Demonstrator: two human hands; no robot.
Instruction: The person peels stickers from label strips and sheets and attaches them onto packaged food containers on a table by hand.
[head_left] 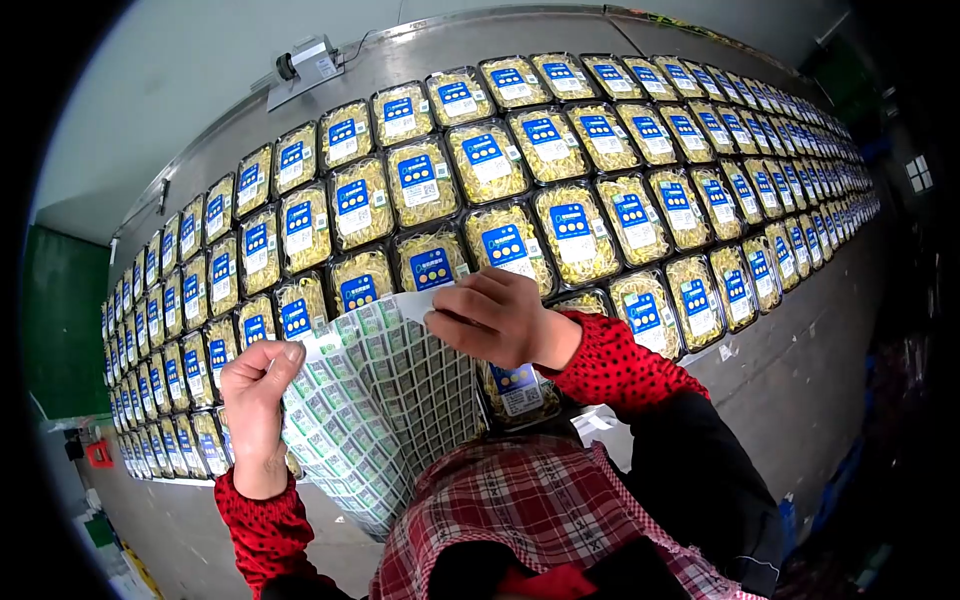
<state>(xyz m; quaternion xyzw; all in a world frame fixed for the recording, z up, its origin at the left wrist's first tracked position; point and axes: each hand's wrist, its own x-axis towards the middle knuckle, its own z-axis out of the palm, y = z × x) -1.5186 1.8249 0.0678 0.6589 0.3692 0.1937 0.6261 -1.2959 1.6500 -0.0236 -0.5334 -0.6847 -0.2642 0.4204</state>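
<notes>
Stretched between my hands is a sheet of small printed labels [375, 385], green and white with QR-like squares, curving down toward my apron. My left hand [258, 400] pinches its upper left corner between thumb and fingers. At the upper right corner, my right hand [495, 318] grips the white edge with curled fingers. Right behind the sheet lie black trays of bean sprouts with blue and white labels, such as this tray [578, 235]. One tray [520, 395] sits partly hidden below my right hand. Some trays carry a small extra sticker near a corner.
Long rows of packed sprout trays [420, 180] cover the metal table [410, 65] to both sides. A small label dispenser-like device [308, 65] stands at the far edge. Grey floor [770, 370] shows at right, and a red object [99, 454] at far left.
</notes>
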